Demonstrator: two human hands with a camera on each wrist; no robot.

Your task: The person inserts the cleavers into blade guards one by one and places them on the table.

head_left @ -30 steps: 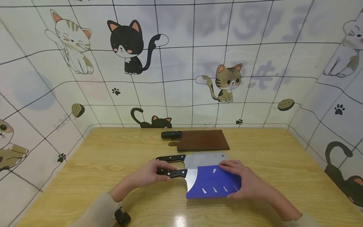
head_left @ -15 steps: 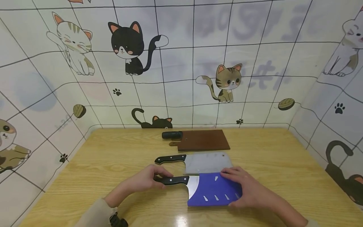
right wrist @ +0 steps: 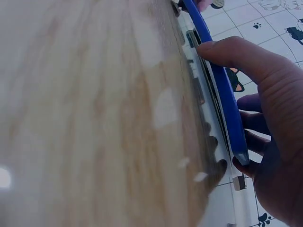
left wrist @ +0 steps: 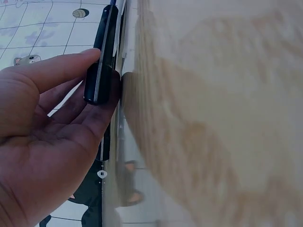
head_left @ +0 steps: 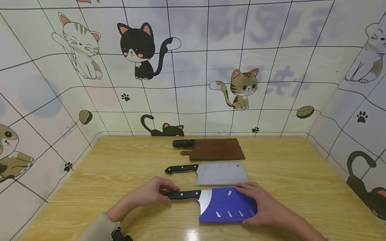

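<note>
A cleaver lies crosswise before me, its black riveted handle [head_left: 185,195] to the left and a blue slotted blade guard [head_left: 223,206] over most of its blade. My left hand [head_left: 152,195] pinches the handle's butt between thumb and fingers; in the left wrist view the thumb presses on the handle [left wrist: 100,71]. At the other end, my right hand [head_left: 268,207] grips the guard's right edge. The right wrist view has the blue guard [right wrist: 227,104] between thumb and fingers, close over the table. A strip of bare steel [head_left: 205,201] shows between guard and handle.
Behind it lies a second cleaver [head_left: 221,174] with a pale grey blade and black handle, its lower right corner near my right fingers. Farther back is a flat brown rectangular piece [head_left: 217,149] with a black handle [head_left: 183,143] at its left. A cat-patterned wall covering [head_left: 193,100] surrounds the wooden table [head_left: 120,160].
Both hands have drawn the blue-guarded cleaver toward me and lowered it. The second cleaver, formerly partly covered by it, now shows nearly whole. The other things stay put.
</note>
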